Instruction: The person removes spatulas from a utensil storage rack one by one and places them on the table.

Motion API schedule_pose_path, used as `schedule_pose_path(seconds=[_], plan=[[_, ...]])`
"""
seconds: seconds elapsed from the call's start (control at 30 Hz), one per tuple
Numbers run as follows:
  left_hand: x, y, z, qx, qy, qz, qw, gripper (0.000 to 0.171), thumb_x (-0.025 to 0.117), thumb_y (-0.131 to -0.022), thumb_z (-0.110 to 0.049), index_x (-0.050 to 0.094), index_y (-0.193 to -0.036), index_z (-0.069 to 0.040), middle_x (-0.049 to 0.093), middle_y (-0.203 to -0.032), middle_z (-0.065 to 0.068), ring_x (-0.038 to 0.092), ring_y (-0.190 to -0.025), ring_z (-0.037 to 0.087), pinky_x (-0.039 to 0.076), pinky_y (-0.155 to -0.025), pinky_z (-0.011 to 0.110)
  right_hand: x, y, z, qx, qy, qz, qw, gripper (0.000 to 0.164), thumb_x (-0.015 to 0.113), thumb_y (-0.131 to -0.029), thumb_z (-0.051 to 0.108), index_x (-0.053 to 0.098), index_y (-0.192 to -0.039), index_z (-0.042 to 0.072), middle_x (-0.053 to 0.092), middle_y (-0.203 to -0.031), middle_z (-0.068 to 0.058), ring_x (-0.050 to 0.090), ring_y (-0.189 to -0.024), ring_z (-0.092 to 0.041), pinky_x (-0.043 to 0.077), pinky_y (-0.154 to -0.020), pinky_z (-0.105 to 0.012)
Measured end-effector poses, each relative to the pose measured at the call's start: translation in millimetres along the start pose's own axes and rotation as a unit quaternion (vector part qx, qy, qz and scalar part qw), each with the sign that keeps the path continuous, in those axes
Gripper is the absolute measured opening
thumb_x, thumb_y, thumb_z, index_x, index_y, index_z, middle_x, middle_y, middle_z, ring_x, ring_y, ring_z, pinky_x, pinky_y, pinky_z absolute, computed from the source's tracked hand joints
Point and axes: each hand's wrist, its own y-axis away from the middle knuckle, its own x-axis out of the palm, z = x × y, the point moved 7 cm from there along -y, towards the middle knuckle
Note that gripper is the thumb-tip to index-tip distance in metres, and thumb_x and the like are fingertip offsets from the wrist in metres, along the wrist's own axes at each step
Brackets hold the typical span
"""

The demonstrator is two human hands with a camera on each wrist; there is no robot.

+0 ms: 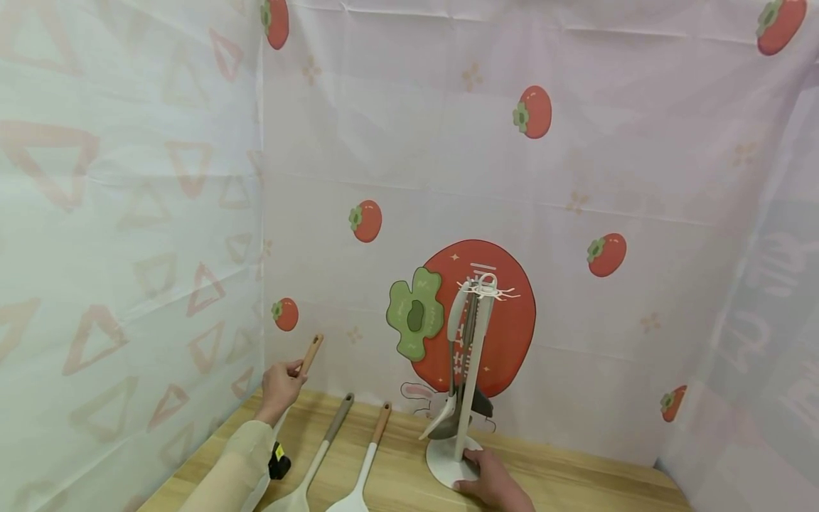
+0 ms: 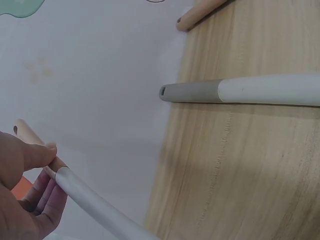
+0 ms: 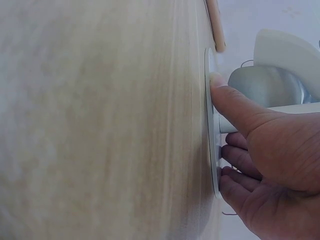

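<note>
My left hand [image 1: 283, 390] pinches the wooden handle [image 1: 311, 354] of a white-shafted kitchen utensil between thumb and fingers. That utensil slants upward, its handle end raised; its shaft [image 2: 95, 202] runs out of the left wrist view. On the right, a white utensil stand [image 1: 472, 387] stands upright on a round base [image 1: 441, 462]. My right hand [image 1: 495, 482] grips this base, thumb and fingertips at its rim on either side of the post. Several utensils hang from the stand's left and back, among them a grey rounded one [image 3: 265, 82] and a white one [image 3: 282, 50].
Between the hands, a grey-handled utensil [image 1: 338, 419] and a wooden-handled one [image 1: 381, 425] lie on the wooden table [image 1: 403, 455], handles toward the back. A patterned cloth [image 1: 333, 284] hangs right behind the table; another cloth [image 1: 128, 284] hangs at the left.
</note>
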Motion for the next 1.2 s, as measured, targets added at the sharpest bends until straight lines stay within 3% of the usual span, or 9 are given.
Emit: schedule_pose_path(seconds=[0.57, 0.73, 0.93, 1.2], plan=[[5.0, 6.1, 15.3, 0.004, 0.007, 0.001, 1.0, 0.031, 0.078, -0.082, 0.003, 0.073, -0.111, 0.012, 0.074, -0.082, 0.024, 0.072, -0.07, 0.034, 0.055, -0.063, 0.044, 1, -2, -4, 0.007, 0.004, -0.003, 1.0, 0.067, 0.085, -0.082, 0.03, 0.062, -0.132, -0.008, 0.066, -0.127, -0.023, 0.06, -0.11, -0.034, 0.046, -0.095, -0.063], [8.4, 6.4, 18.4, -0.001, 0.004, 0.013, 0.9999, 0.031, 0.077, -0.079, 0.006, 0.073, -0.109, 0.012, 0.074, -0.081, 0.023, 0.07, -0.066, 0.029, 0.055, -0.063, 0.042, 0, -1, -3, 0.005, -0.002, -0.003, 1.0, 0.067, 0.085, -0.082, 0.03, 0.062, -0.132, -0.008, 0.066, -0.126, -0.024, 0.06, -0.111, -0.035, 0.045, -0.095, -0.065], [14.6, 8.1, 24.8, -0.029, 0.014, 0.047, 0.9984, 0.034, 0.072, -0.079, 0.007, 0.071, -0.112, 0.013, 0.074, -0.083, 0.024, 0.068, -0.062, 0.023, 0.052, -0.055, 0.034, -1, -1, -1, 0.005, -0.007, -0.002, 1.0, 0.066, 0.085, -0.083, 0.029, 0.062, -0.133, -0.008, 0.066, -0.128, -0.023, 0.059, -0.112, -0.035, 0.045, -0.096, -0.065], [17.0, 10.0, 32.9, -0.026, 0.009, 0.057, 0.998, 0.036, 0.072, -0.073, 0.008, 0.072, -0.108, 0.014, 0.074, -0.085, 0.027, 0.07, -0.066, 0.028, 0.056, -0.06, 0.042, 0, 0, -1, -0.002, -0.003, -0.005, 1.0, 0.068, 0.085, -0.083, 0.03, 0.061, -0.133, -0.009, 0.066, -0.128, -0.024, 0.06, -0.113, -0.036, 0.046, -0.095, -0.064]])
